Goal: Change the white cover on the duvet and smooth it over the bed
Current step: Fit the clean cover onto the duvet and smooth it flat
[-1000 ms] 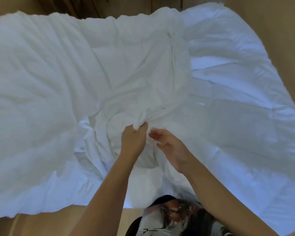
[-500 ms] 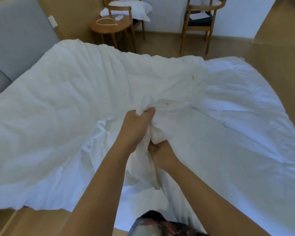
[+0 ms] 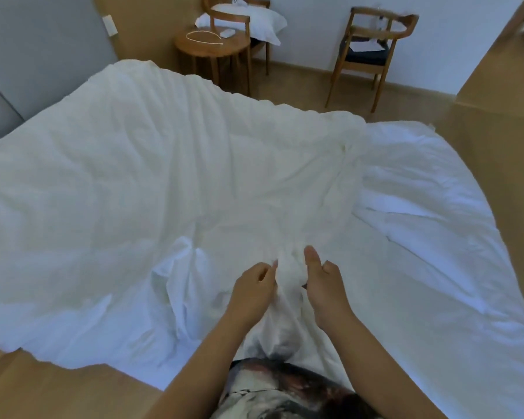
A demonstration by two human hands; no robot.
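Wooden floor [image 3: 58,388] shows at the lower left of the frame, under the near edge of the bed [image 3: 481,313]. Just above the person's patterned top [image 3: 285,391] at bottom centre, the left hand [image 3: 254,287] and the right hand [image 3: 325,287] flank one bunched knot of the white cover [image 3: 288,275]. The left hand's fingers curl into one side of it, and the right hand's curl on the other with the thumb standing straight up. To do this step well, I judge both should pin cover and filling together at that knot, then draw outward evenly so nothing twists inside. Bluish-white, thin and creased, the cover lies flat to the right and puckers at lower left. The creamier, puffier duvet [image 3: 133,176] spreads rumpled across left and centre, up toward the grey headboard [image 3: 28,55]. A wooden chair [image 3: 372,52] stands at upper right.
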